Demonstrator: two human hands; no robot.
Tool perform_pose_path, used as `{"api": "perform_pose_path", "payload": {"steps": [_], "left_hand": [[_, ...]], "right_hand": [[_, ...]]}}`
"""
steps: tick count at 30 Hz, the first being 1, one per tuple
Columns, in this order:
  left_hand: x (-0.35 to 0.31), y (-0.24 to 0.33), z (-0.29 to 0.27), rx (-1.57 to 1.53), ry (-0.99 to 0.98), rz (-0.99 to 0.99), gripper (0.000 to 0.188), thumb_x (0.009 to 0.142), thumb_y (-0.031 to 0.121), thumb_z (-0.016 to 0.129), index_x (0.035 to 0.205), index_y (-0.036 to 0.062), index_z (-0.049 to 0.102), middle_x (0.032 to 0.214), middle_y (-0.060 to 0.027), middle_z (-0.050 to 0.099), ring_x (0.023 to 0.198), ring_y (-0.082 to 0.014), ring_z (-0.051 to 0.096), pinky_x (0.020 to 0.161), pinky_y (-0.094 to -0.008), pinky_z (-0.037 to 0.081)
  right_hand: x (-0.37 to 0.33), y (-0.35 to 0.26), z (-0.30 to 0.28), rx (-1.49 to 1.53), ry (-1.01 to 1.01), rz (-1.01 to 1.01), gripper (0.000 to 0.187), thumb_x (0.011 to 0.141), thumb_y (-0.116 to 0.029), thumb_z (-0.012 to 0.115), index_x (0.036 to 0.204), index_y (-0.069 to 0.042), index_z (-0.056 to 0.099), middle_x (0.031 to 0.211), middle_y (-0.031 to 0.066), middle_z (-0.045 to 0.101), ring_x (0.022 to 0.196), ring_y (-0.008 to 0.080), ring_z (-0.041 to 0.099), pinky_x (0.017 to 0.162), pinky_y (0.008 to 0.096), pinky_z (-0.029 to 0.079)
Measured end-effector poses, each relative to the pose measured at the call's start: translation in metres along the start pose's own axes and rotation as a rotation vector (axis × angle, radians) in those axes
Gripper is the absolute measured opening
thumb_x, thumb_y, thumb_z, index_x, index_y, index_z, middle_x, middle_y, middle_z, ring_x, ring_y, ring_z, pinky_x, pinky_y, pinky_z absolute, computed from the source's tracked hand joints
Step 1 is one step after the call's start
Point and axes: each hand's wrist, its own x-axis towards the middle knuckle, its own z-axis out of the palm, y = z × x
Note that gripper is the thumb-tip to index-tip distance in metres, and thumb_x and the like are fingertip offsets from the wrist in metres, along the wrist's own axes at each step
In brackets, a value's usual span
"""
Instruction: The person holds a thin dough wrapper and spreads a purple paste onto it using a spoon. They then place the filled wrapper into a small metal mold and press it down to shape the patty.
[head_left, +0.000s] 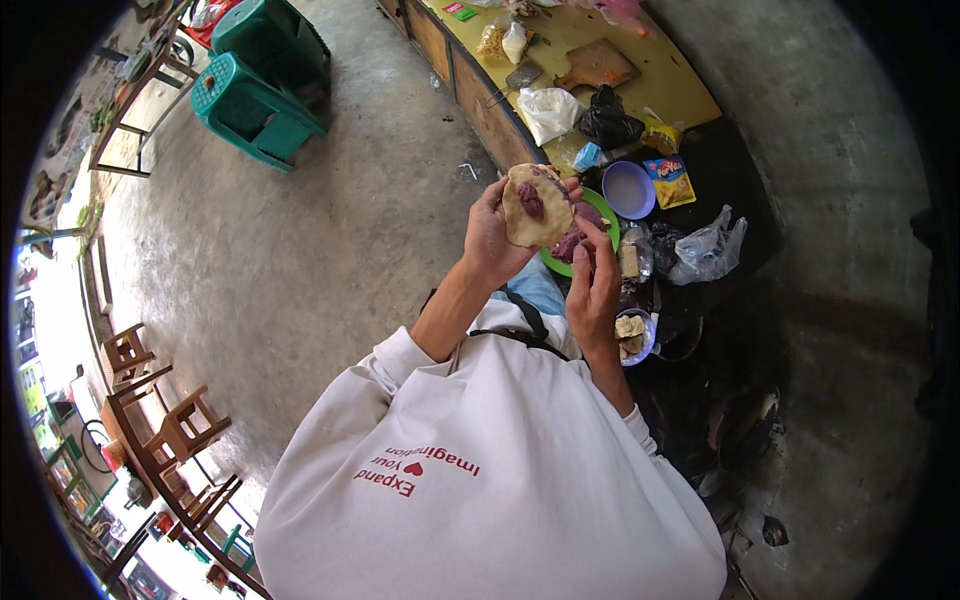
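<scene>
Left hand [490, 235] with a purple-topped dough disc [552, 208] in its grip, right hand [597, 277] loosely half-curled beside it.

Grey floor [370, 190]; green stools [250, 105]; wooden chairs [185, 430], daylight left [52, 285].

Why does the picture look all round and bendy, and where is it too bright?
In the head view, the fisheye lens curves the long edge of the yellow table and leaves black corners; the head view's left rim, beyond the wooden chair, is washed out white; in the head view, the flat dough shows fairly clearly.
</scene>
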Motion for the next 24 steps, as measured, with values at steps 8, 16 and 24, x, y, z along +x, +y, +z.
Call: {"api": "perform_pose_path", "payload": {"steps": [8, 16, 24], "left_hand": [[-0.003, -0.001, 0.006, -0.119, -0.011, 0.015, 0.059, 0.109, 0.033, 0.022, 0.152, -0.0051, 0.035, 0.157, -0.0273, 0.039, 0.147, -0.0400, 0.037, 0.124, -0.0509, 0.030], [-0.004, -0.004, 0.004, -0.045, -0.012, 0.059, 0.055, 0.109, 0.034, 0.024, 0.149, 0.0003, 0.041, 0.153, -0.0275, 0.043, 0.145, -0.0400, 0.039, 0.124, -0.0509, 0.031], [-0.002, -0.004, 0.001, 0.011, -0.031, 0.061, 0.055, 0.109, 0.033, 0.025, 0.150, -0.0001, 0.040, 0.155, -0.0271, 0.042, 0.146, -0.0398, 0.039, 0.124, -0.0505, 0.029]], "right_hand": [[-0.014, 0.004, 0.013, 0.070, -0.035, 0.065, 0.031, 0.105, -0.003, 0.043, 0.134, 0.004, 0.052, 0.125, 0.0245, 0.062, 0.115, 0.0370, 0.062, 0.099, 0.0424, 0.048], [-0.016, 0.009, 0.015, -0.042, -0.051, -0.015, 0.033, 0.104, -0.001, 0.042, 0.135, 0.005, 0.051, 0.119, 0.0266, 0.058, 0.110, 0.0408, 0.061, 0.096, 0.0449, 0.048], [-0.019, 0.004, 0.017, -0.132, 0.014, -0.020, 0.034, 0.102, 0.000, 0.045, 0.135, 0.004, 0.051, 0.111, 0.0250, 0.054, 0.101, 0.0420, 0.060, 0.088, 0.0465, 0.048]]}}
